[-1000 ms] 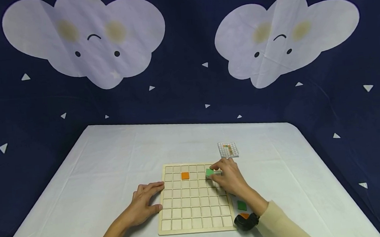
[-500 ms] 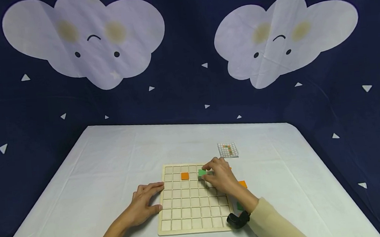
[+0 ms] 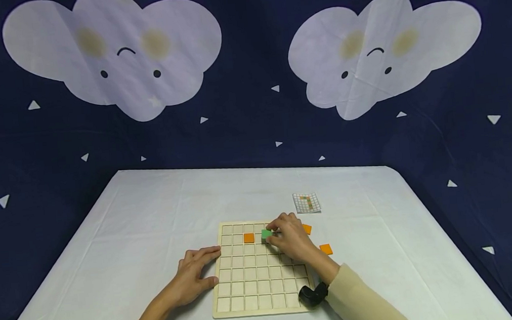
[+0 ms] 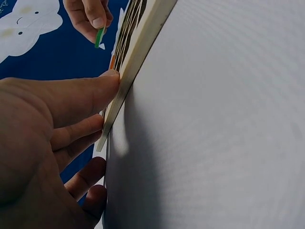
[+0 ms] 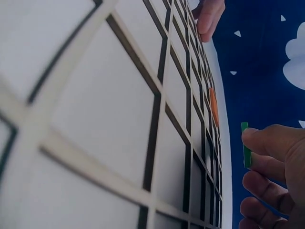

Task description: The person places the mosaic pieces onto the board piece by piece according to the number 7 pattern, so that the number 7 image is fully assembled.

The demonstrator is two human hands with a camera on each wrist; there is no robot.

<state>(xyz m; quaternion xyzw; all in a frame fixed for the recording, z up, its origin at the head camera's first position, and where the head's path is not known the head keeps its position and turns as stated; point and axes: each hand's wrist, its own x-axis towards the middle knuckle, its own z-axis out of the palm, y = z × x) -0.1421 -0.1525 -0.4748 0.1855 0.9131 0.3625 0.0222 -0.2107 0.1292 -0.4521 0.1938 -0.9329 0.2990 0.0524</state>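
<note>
A wooden grid board (image 3: 251,286) lies on the white table. My left hand (image 3: 189,280) rests at the board's left edge, fingers extended and thumb tip against the rim; the left wrist view shows this contact close up. Between thumb and fingertips, my right hand (image 3: 292,239) pinches a thin green square tile (image 3: 265,236). In the right wrist view the green tile (image 5: 246,145) is seen edge-on, held above the board's surface. One orange square tile (image 3: 248,238) sits in a cell of the second row from the far side, left of the green one.
Two loose orange tiles (image 3: 326,249) lie beside the board on the right, one partly behind the right hand. A small printed pattern card (image 3: 307,203) lies past the board's far right corner. Behind the table (image 3: 159,199) hangs a dark blue cloth (image 3: 249,79) with clouds.
My right hand has moved left across the second row with the green tile, closer to the orange tile. Loose orange tiles at right came into view, while the sleeve now covers a green one. Left hand stayed put.
</note>
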